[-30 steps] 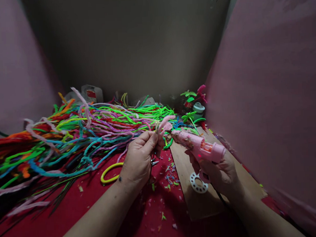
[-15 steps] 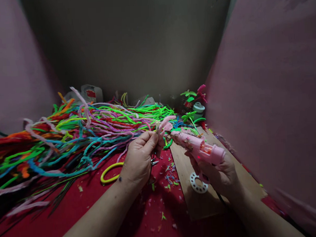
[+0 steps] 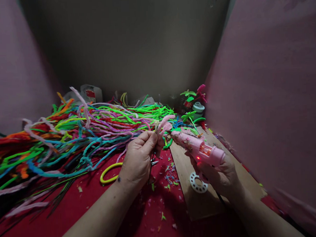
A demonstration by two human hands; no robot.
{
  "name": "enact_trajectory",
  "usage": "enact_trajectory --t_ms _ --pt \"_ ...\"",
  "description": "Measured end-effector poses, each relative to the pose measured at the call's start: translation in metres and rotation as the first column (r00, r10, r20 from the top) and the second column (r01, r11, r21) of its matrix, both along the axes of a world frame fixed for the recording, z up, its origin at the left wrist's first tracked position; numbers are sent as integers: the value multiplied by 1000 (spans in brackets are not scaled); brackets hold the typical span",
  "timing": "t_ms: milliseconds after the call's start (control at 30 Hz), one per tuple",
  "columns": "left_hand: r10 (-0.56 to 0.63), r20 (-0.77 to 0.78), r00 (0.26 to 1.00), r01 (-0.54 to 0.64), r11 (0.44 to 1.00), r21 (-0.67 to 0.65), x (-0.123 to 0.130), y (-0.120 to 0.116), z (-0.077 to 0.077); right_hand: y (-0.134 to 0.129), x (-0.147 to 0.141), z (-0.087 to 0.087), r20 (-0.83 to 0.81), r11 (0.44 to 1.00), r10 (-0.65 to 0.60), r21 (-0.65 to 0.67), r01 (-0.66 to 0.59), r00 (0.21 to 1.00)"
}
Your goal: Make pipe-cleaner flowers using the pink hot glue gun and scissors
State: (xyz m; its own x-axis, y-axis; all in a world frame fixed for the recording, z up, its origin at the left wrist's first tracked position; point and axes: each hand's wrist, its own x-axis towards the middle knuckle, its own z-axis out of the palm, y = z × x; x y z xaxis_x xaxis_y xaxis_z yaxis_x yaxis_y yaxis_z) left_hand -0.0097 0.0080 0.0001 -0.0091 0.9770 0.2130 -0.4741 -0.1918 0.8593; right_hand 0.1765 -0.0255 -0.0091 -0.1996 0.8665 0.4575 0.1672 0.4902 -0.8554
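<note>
My left hand [image 3: 140, 155] pinches a pink fuzzy flower piece [image 3: 165, 126] on a thin dark stem, with its petals rising above the fingertips. My right hand [image 3: 222, 176] is wrapped round a pink glue gun [image 3: 197, 147], which has a small red light lit on its side. The gun's nozzle points left, close to the pink petals; whether it touches them I cannot tell. Under my left wrist lie scissors with a yellow handle [image 3: 103, 177], their blade tips showing past the hand.
A big heap of coloured pipe cleaners [image 3: 108, 123] covers the left and middle. A brown board [image 3: 202, 206] carries a white holed ring [image 3: 198, 182]. Behind stand a small jar [image 3: 198, 109] and green flowers [image 3: 189, 116]. Scraps litter the red cloth [image 3: 99, 217].
The red light on the glue gun looks brighter. Both hands have stayed almost where they were, with the same things held.
</note>
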Motion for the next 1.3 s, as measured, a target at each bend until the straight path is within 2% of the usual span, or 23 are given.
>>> enact_trajectory --t_ms 167,333,433,600,667,800,900,967,1000,1033,1067,1100,1133,1167,1200,1233,1300 --pt "-18 76 997 20 999 -28 -4 0 5 -2 8 1 127 996 21 79 -31 992" --pt "-36 115 993 42 998 -52 -6 0 8 -3 37 -2 339 953 -199 284 102 919" --pt "-28 111 993 36 997 -70 -4 -1 9 -6 67 -12 494 925 -343 325 196 799" --pt "-38 103 994 46 996 -71 -2 -1 8 -13 112 -29 666 863 -487 267 429 565" --pt "-44 97 994 52 996 -76 -1 0 7 -11 126 -34 713 846 -500 278 456 492" --pt "-41 89 995 49 995 -91 1 0 6 -1 146 -40 809 849 -456 271 454 371" --pt "-51 105 993 61 993 -99 3 -2 6 1 148 -34 881 864 -397 263 429 259" --pt "-64 128 990 79 991 -111 4 -3 5 -1 139 -24 872 844 -442 325 427 210" --pt "-73 137 988 89 989 -118 5 -4 5 -3 131 -18 835 822 -501 376 428 229" --pt "-80 142 987 97 988 -121 5 -5 5 -4 119 -11 779 803 -553 404 438 296" --pt "-88 142 986 105 987 -119 6 -5 4 -5 104 -5 716 818 -556 381 430 423" --pt "-96 139 986 112 987 -113 6 -6 4 -5 87 0 625 860 -506 314 402 594" --pt "-105 134 985 120 987 -104 6 -7 4 -4 68 4 509 916 -401 198 350 762" --pt "-116 128 985 128 987 -92 7 -8 4 -1 49 7 366 954 -295 69 290 883" --pt "-128 123 984 139 987 -81 7 -9 5 3 31 9 201 968 -219 -80 239 955" --pt "-143 118 983 152 986 -74 7 -11 5 7 14 10 27 965 -161 -206 163 987" --pt "-176 116 978 185 980 -74 8 -13 6 17 -13 12 -285 945 -69 -325 -29 956"
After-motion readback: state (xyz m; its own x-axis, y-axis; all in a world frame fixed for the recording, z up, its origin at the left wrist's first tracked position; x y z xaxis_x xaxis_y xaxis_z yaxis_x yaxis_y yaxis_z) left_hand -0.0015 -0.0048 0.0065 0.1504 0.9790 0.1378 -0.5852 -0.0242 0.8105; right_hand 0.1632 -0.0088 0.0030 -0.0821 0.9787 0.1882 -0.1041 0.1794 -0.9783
